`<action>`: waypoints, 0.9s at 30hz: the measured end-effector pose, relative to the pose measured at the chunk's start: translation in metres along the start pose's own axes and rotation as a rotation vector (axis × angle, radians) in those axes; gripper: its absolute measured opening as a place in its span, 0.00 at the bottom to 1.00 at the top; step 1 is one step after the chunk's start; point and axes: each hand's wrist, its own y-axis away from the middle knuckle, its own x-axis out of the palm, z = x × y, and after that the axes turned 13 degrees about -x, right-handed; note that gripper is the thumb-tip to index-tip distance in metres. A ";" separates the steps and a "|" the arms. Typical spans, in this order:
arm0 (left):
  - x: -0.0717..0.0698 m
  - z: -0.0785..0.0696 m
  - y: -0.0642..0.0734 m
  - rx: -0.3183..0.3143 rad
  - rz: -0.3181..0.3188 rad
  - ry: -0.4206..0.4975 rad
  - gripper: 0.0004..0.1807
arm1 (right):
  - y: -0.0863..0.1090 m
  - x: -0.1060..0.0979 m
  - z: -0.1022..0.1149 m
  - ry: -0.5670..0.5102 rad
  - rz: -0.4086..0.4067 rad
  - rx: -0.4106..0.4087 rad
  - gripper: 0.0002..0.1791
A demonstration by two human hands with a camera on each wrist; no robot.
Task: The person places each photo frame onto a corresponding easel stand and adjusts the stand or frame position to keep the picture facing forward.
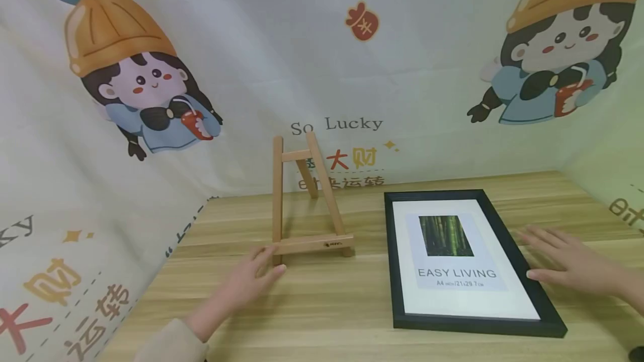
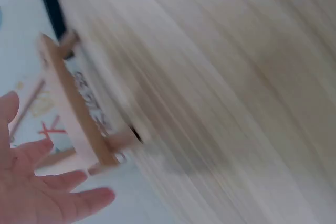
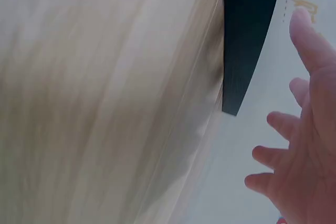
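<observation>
I have the left hand (image 1: 248,282), fingers apart, beside the easel (image 1: 307,244) on the left, and the right hand (image 1: 568,261), fingers likewise apart, beside the picture frame (image 1: 458,264) on the right; a light, low touch should best keep the easel upright.

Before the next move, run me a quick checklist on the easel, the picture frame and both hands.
1. Easel standing upright on the table: ok.
2. Picture frame lying flat, face up: ok.
3. Bare tabletop between easel and picture frame: ok, they stand apart.
4. Left hand holding the easel: not ok, fingers open at the left end of its ledge.
5. Right hand holding the picture frame: not ok, fingers open by its right edge.
6. Either hand actually touching its object: cannot tell from these views.
</observation>
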 end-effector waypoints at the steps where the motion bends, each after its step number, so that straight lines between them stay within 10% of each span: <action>1: 0.000 -0.005 0.002 -0.015 0.029 0.056 0.35 | -0.002 0.000 0.001 -0.003 -0.013 0.004 0.42; 11: 0.007 -0.031 0.003 -0.107 0.290 0.372 0.25 | -0.016 -0.013 0.013 -0.095 0.023 0.203 0.41; 27: 0.035 -0.085 -0.010 -0.166 0.490 0.502 0.32 | -0.025 -0.014 0.019 -0.539 0.131 0.469 0.41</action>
